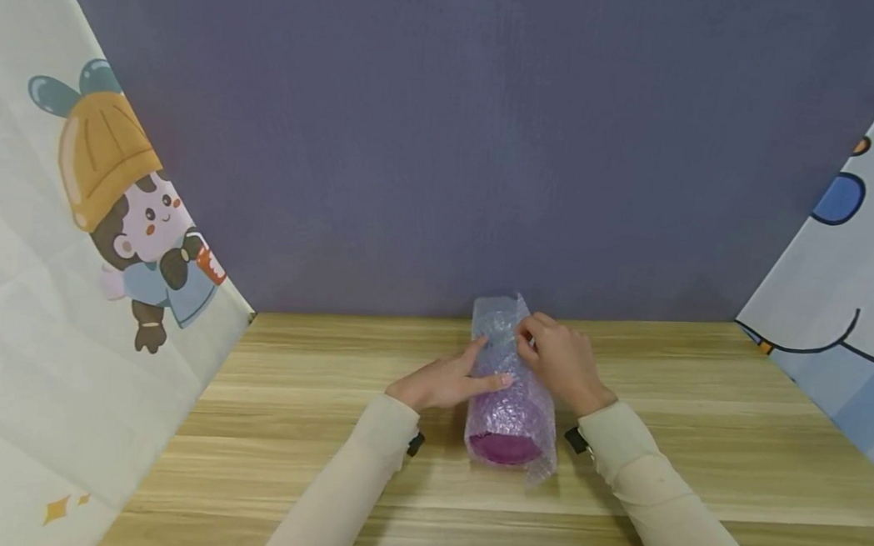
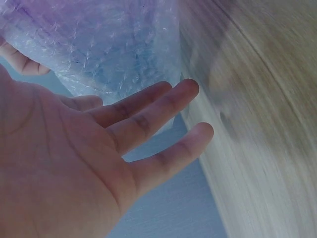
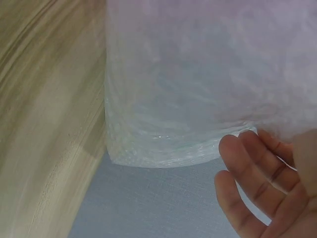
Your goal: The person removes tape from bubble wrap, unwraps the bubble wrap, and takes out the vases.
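Observation:
A roll of bubble wrap lies lengthwise on the table around a purple object whose round end faces me; the rest of it shows only faintly through the wrap. From the left, my left hand steadies the roll, thumb laid across its top. In the left wrist view the fingers of that hand are spread beside the wrap. With curled fingertips my right hand pinches the wrap's loose edge on the upper right. The right wrist view has this hand at the wrap's far end.
The wood-grain table ends at a dark blue-grey backdrop. Printed cloth panels stand on the left and on the right. A loose flap of wrap hangs past the roll's near right end.

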{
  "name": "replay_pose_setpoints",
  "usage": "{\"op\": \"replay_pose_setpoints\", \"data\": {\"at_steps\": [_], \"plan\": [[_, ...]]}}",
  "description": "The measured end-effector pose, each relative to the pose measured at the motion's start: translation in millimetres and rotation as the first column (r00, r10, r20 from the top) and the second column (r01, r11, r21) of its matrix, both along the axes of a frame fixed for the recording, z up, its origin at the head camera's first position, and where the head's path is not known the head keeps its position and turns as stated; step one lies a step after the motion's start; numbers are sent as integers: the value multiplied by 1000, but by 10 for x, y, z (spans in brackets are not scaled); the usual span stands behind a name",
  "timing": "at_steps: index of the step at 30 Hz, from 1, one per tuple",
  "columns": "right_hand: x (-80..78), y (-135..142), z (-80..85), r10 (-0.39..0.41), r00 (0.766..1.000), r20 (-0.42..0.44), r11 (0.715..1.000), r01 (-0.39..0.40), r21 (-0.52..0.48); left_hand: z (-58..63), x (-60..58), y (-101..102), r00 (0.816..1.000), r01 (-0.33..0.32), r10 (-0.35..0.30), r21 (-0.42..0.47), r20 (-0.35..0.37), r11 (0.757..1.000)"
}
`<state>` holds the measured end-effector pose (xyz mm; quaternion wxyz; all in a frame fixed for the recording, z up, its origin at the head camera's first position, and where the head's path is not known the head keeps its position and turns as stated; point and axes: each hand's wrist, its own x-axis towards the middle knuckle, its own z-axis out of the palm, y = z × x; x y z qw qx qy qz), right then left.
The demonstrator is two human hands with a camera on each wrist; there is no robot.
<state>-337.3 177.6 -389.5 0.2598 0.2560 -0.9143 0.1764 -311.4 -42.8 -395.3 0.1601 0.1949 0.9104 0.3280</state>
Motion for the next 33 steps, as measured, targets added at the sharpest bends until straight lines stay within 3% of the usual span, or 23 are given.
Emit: {"op": "replay_pose_setpoints", "data": {"at_steps": [13, 22, 33], "plan": [[127, -58, 35, -6, 1000, 2, 1000, 7, -14, 8, 101, -66, 999, 25, -25, 16, 22, 1000], [197, -62, 69, 55, 998, 26, 998, -56, 22, 12, 143, -101, 999, 28, -29, 25, 33, 999], [198, -66, 65, 82, 996, -41, 995, -80, 54, 16, 138, -97, 999, 39, -40, 39, 37, 999]]}}
